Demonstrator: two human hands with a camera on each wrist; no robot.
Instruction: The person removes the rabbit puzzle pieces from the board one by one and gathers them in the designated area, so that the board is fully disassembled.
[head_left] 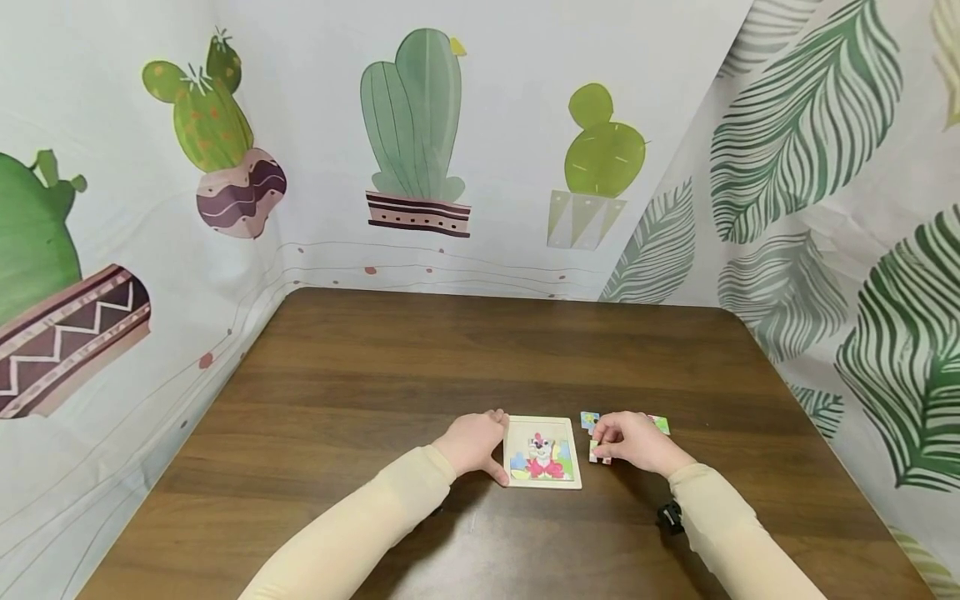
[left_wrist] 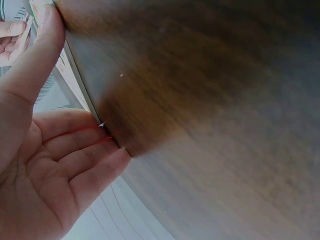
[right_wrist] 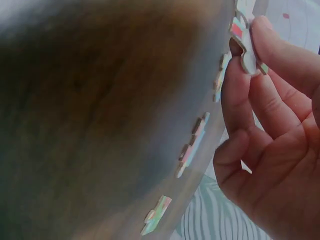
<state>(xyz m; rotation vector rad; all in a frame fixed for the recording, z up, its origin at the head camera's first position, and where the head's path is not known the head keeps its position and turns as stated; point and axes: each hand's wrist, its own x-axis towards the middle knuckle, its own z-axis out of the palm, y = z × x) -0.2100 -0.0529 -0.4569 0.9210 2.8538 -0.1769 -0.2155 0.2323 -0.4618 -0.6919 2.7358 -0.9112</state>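
Note:
A light wooden puzzle tray (head_left: 543,419) lies on the table, its lower part filled with pieces showing a pink and white animal. My left hand (head_left: 472,446) rests against the tray's left edge, thumb near the lower corner; the left wrist view shows this hand (left_wrist: 60,150) with fingers extended along the edge. To the tray's right, my right hand (head_left: 637,442) pinches a puzzle piece (head_left: 598,452) between thumb and fingers. In the right wrist view, the hand (right_wrist: 275,100) holds that piece (right_wrist: 246,47) tilted on edge above the table.
Loose pieces lie beyond and beside my right hand, among them a blue one (head_left: 588,419) and a green one (head_left: 661,424). The right wrist view shows several pieces, including a green one (right_wrist: 157,215). Patterned cloth (head_left: 322,250) surrounds the brown table (head_left: 360,358).

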